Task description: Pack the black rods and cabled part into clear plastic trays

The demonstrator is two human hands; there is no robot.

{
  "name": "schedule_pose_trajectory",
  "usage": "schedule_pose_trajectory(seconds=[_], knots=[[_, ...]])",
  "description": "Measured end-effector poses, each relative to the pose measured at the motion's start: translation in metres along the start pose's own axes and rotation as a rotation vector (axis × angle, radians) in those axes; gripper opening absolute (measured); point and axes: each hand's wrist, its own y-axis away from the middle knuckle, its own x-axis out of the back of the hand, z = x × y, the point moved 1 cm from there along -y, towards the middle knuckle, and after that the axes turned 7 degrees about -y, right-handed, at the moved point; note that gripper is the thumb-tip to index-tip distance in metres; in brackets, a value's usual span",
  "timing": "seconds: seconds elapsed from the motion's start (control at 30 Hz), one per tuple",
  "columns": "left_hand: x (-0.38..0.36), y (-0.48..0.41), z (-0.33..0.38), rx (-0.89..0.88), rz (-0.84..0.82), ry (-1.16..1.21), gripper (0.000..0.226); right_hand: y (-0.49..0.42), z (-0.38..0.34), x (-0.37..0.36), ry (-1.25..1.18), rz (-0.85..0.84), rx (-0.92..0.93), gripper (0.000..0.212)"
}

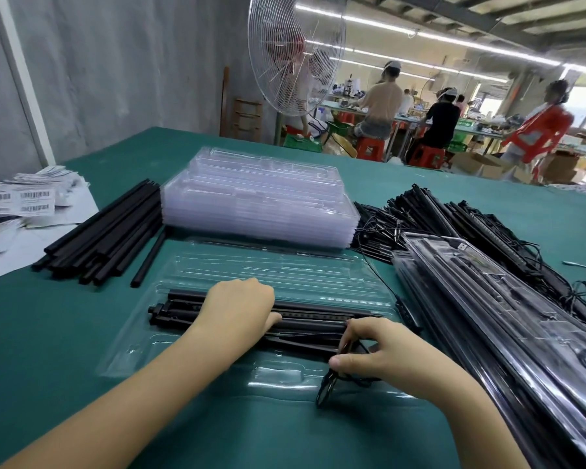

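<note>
Left hand (238,304) palm-down, curled; right hand (383,354) pinching.

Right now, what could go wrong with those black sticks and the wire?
The cable pinched by the right hand loops over the near edge of the open tray; it could get trapped when the tray closes. The black rods the left hand holds may not sit in their grooves and could pop out.
</note>
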Motion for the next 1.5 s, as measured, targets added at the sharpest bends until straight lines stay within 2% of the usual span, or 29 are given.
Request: schedule_pose_trajectory(seconds=[0.5,0.67,0.83,1.03,1.13,1.2,1.3,1.37,1.5], knots=[[-0.002,0.0,-0.001,0.004,-0.041,0.011,0.044,0.002,0.009,-0.006,0.072,-0.028,0.02,0.031],[-0.001,0.001,-0.008,-0.008,-0.074,0.064,0.045,0.003,-0.002,0.003,0.0,0.091,0.13,0.025],[-0.002,0.002,-0.023,-0.002,-0.143,0.181,0.05,-0.008,-0.027,-0.011,-0.071,0.144,0.223,0.03],[0.001,0.014,-0.031,-0.03,-0.137,0.294,0.047,-0.018,-0.021,-0.014,-0.002,0.076,0.13,0.04],[0.008,0.024,-0.032,-0.066,-0.063,0.307,0.041,-0.014,-0.016,-0.013,-0.128,0.027,0.128,0.032],[0.014,0.033,-0.028,-0.098,0.03,0.412,0.039,-0.011,-0.015,-0.014,-0.225,0.001,0.129,0.027],[0.024,0.049,-0.012,-0.183,0.036,0.733,0.057,-0.009,-0.014,-0.016,-0.327,0.035,0.146,0.025],[0.022,0.053,0.003,-0.243,-0.002,0.738,0.065,-0.007,-0.015,-0.015,-0.394,0.076,0.125,0.025],[0.011,0.05,0.021,-0.288,-0.011,0.696,0.037,-0.003,-0.016,-0.008,-0.573,0.025,0.036,0.021]])
